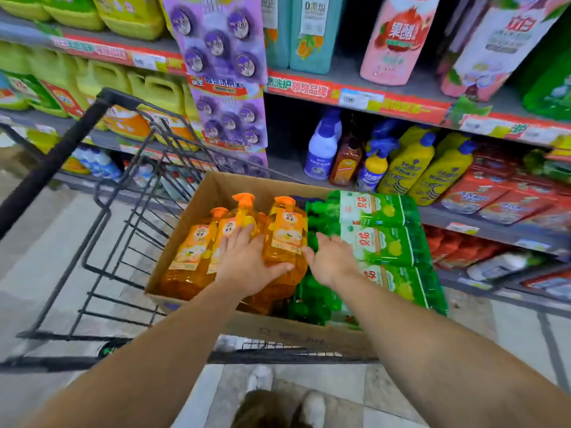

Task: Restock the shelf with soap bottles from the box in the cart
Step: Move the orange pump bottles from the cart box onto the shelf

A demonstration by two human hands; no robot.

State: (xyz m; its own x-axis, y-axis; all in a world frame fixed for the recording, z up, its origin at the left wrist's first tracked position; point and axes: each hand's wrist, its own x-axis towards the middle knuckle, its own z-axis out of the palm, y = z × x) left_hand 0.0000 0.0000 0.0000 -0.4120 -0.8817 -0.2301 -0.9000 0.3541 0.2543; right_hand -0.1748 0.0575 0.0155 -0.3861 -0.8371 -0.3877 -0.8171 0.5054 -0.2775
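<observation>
Left hand [247, 257] rests on orange bottles [287, 239]; right hand [332, 257] hovers beside, inside box [197, 208] walls.

Pale tiled floor [46, 242] runs below the grey store shelving [349, 72], whose edges carry red price strips [309, 89] above rows of packed goods.

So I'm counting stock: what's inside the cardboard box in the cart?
The cardboard box holds three visible orange pump bottles on its left side and green packs on its right. The left hand and both forearms cover whatever lies beneath them.
</observation>
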